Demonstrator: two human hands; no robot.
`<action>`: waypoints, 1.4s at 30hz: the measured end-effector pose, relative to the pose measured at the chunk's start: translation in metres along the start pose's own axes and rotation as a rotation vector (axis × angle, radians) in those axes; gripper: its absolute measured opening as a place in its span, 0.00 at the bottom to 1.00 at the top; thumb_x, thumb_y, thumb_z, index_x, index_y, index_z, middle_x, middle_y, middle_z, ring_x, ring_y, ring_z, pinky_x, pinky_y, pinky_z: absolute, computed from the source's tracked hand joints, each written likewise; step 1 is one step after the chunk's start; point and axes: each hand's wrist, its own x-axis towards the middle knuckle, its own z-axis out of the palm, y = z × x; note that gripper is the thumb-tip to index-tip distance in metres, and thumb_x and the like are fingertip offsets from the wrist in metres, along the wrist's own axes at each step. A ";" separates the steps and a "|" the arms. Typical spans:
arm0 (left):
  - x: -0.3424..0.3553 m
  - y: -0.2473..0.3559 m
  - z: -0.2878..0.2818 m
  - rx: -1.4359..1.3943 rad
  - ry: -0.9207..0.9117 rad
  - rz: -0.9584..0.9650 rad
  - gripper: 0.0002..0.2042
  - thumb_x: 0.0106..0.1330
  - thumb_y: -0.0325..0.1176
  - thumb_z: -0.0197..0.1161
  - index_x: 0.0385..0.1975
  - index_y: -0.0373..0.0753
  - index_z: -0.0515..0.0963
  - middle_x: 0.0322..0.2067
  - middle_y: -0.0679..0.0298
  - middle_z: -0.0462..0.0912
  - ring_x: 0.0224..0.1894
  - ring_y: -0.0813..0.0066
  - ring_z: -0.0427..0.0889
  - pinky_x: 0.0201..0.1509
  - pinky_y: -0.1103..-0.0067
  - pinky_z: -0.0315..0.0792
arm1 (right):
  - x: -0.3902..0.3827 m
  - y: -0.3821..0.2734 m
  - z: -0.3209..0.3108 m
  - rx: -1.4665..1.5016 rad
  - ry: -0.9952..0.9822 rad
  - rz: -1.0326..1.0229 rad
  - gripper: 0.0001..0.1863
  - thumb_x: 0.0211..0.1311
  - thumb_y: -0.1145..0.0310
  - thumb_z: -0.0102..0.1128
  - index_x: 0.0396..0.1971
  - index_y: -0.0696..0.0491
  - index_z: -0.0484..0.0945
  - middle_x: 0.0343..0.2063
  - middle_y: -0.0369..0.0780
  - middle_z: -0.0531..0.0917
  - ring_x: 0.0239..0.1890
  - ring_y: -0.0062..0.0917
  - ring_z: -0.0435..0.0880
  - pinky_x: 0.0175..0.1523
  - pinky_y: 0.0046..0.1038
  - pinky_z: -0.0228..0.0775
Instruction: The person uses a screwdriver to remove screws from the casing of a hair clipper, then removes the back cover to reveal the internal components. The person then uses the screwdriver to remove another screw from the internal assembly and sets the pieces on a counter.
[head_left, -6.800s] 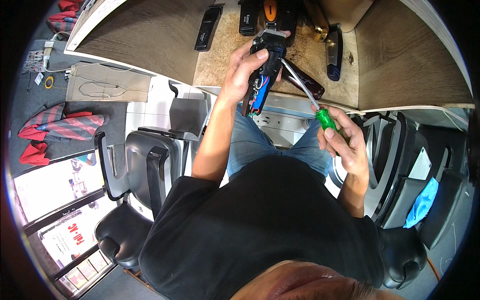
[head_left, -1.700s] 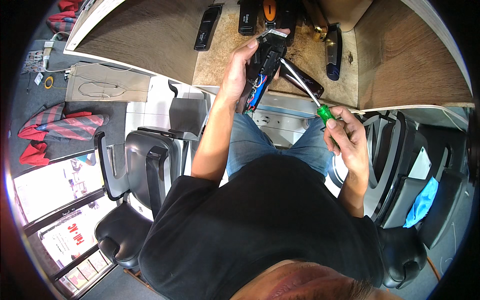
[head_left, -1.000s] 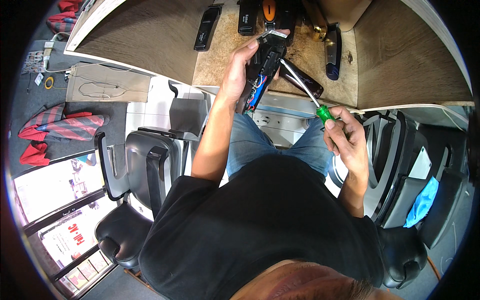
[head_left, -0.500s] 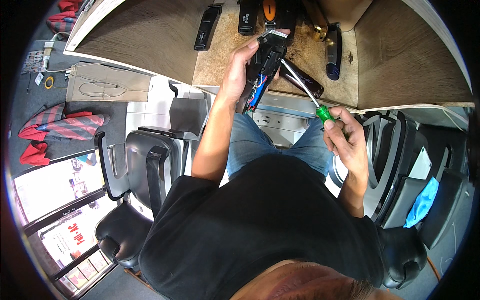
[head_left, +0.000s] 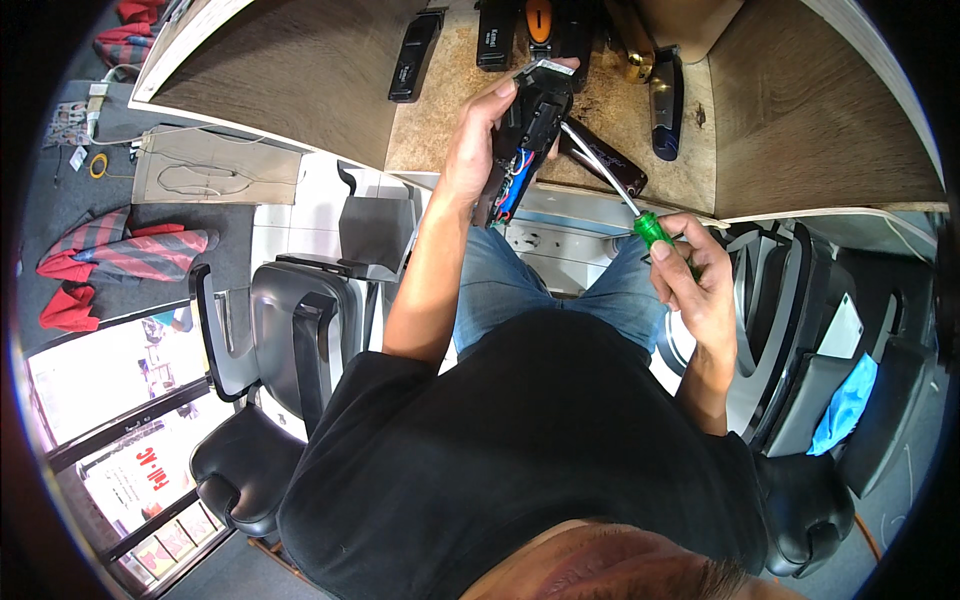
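My left hand (head_left: pixel 472 150) is closed around a black hair clipper (head_left: pixel 535 115), tilted above the wooden shelf. The clipper's casing is open, baring a blue battery (head_left: pixel 515 182) with red wires; its blade is at the upper end. In my right hand (head_left: pixel 696 275) is a screwdriver (head_left: pixel 649 229) with a green handle, fingers wrapped around it. Its metal shaft slants up and left, and the tip is at the clipper's right side; whether it touches cannot be made out. Below the shaft, a dark, glossy casing-like piece (head_left: pixel 625 173) lies on the shelf.
On the wooden shelf (head_left: pixel 430 135) lie several more clippers, including a black one (head_left: pixel 415 60) at left and a dark trimmer (head_left: pixel 666 105) at right. Wooden side panels (head_left: pixel 830 110) flank it. Black chairs (head_left: pixel 300 330) stand on both sides, a blue cloth (head_left: pixel 845 405) over the right one.
The screwdriver and my right hand have shifted very slightly down and to the right. My left hand and the clipper stay in place.
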 end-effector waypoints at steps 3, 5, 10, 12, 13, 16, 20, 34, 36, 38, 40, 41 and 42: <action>0.000 0.002 0.004 0.003 0.005 -0.004 0.34 0.76 0.56 0.37 0.67 0.37 0.75 0.27 0.65 0.84 0.23 0.82 0.80 0.24 0.85 0.73 | 0.000 0.000 0.000 -0.006 0.013 -0.003 0.12 0.77 0.68 0.61 0.50 0.60 0.77 0.19 0.30 0.76 0.20 0.10 0.67 0.27 0.18 0.56; -0.001 0.002 0.009 0.002 0.034 -0.014 0.34 0.76 0.56 0.37 0.68 0.37 0.74 0.25 0.65 0.83 0.22 0.84 0.79 0.23 0.86 0.72 | 0.000 0.001 -0.001 -0.011 0.016 -0.003 0.12 0.77 0.68 0.60 0.50 0.60 0.77 0.19 0.30 0.75 0.20 0.10 0.67 0.27 0.18 0.56; -0.002 0.008 0.010 0.024 0.030 -0.024 0.35 0.76 0.57 0.36 0.69 0.39 0.74 0.21 0.66 0.82 0.17 0.86 0.75 0.20 0.86 0.68 | 0.000 0.002 -0.002 0.001 0.008 -0.024 0.12 0.77 0.67 0.60 0.50 0.60 0.77 0.19 0.30 0.75 0.19 0.10 0.67 0.26 0.18 0.55; -0.002 0.008 0.009 0.021 0.023 -0.030 0.35 0.76 0.58 0.36 0.69 0.38 0.73 0.22 0.66 0.82 0.17 0.86 0.74 0.20 0.86 0.68 | 0.000 0.002 -0.001 0.007 0.002 -0.026 0.12 0.77 0.67 0.60 0.50 0.60 0.77 0.19 0.30 0.75 0.19 0.10 0.67 0.26 0.18 0.55; -0.003 0.009 0.009 0.018 0.017 -0.036 0.35 0.76 0.58 0.36 0.70 0.38 0.73 0.22 0.66 0.83 0.17 0.86 0.74 0.20 0.86 0.67 | 0.001 0.002 -0.001 0.012 -0.004 -0.028 0.12 0.77 0.67 0.60 0.50 0.60 0.77 0.19 0.30 0.75 0.19 0.10 0.67 0.26 0.18 0.55; -0.002 0.005 0.001 -0.065 -0.018 -0.034 0.30 0.75 0.51 0.43 0.66 0.36 0.77 0.32 0.67 0.83 0.30 0.80 0.81 0.35 0.82 0.79 | 0.001 0.005 -0.002 0.013 -0.015 -0.043 0.12 0.77 0.67 0.60 0.50 0.60 0.77 0.19 0.29 0.75 0.19 0.10 0.67 0.26 0.18 0.55; -0.001 0.004 0.006 -0.006 0.003 -0.026 0.35 0.76 0.57 0.37 0.70 0.38 0.72 0.23 0.66 0.82 0.20 0.85 0.76 0.22 0.86 0.69 | 0.000 0.002 -0.002 0.018 -0.015 -0.044 0.12 0.78 0.66 0.60 0.50 0.60 0.77 0.19 0.29 0.75 0.19 0.10 0.67 0.26 0.18 0.54; 0.002 0.001 -0.007 0.012 -0.145 0.001 0.28 0.75 0.48 0.47 0.65 0.36 0.78 0.34 0.66 0.84 0.28 0.81 0.81 0.32 0.84 0.74 | 0.008 0.002 -0.025 0.258 -0.187 0.098 0.18 0.81 0.62 0.50 0.50 0.65 0.76 0.12 0.30 0.68 0.10 0.11 0.59 0.16 0.16 0.47; 0.000 -0.002 -0.007 -0.020 -0.153 -0.018 0.28 0.75 0.48 0.47 0.65 0.36 0.78 0.35 0.65 0.84 0.28 0.82 0.81 0.32 0.85 0.74 | 0.010 0.001 -0.033 0.292 -0.207 0.120 0.20 0.80 0.61 0.48 0.50 0.66 0.76 0.12 0.30 0.67 0.10 0.11 0.58 0.16 0.16 0.47; 0.000 -0.002 -0.006 -0.053 -0.159 -0.037 0.27 0.75 0.47 0.48 0.64 0.36 0.79 0.36 0.65 0.85 0.28 0.82 0.81 0.31 0.85 0.74 | 0.010 -0.002 -0.035 0.431 -0.235 0.188 0.20 0.80 0.61 0.50 0.50 0.67 0.76 0.12 0.30 0.67 0.10 0.10 0.57 0.16 0.16 0.47; 0.000 0.000 -0.006 0.003 -0.143 -0.029 0.27 0.76 0.47 0.48 0.65 0.36 0.78 0.37 0.64 0.85 0.28 0.81 0.82 0.31 0.85 0.75 | 0.011 -0.001 -0.033 0.374 -0.217 0.171 0.20 0.79 0.61 0.51 0.50 0.66 0.76 0.12 0.30 0.67 0.10 0.10 0.57 0.16 0.16 0.47; 0.001 -0.002 -0.006 0.003 -0.142 -0.028 0.27 0.76 0.47 0.48 0.65 0.36 0.78 0.37 0.64 0.85 0.28 0.81 0.82 0.31 0.85 0.75 | 0.011 -0.001 -0.031 0.308 -0.193 0.131 0.20 0.79 0.61 0.51 0.49 0.66 0.77 0.12 0.29 0.67 0.10 0.10 0.57 0.16 0.15 0.47; 0.003 -0.004 -0.008 -0.035 -0.138 -0.048 0.27 0.76 0.47 0.48 0.65 0.36 0.78 0.36 0.64 0.85 0.28 0.81 0.82 0.30 0.85 0.75 | 0.010 -0.001 -0.029 0.243 -0.169 0.090 0.19 0.79 0.61 0.52 0.49 0.65 0.77 0.12 0.29 0.67 0.11 0.09 0.57 0.16 0.15 0.47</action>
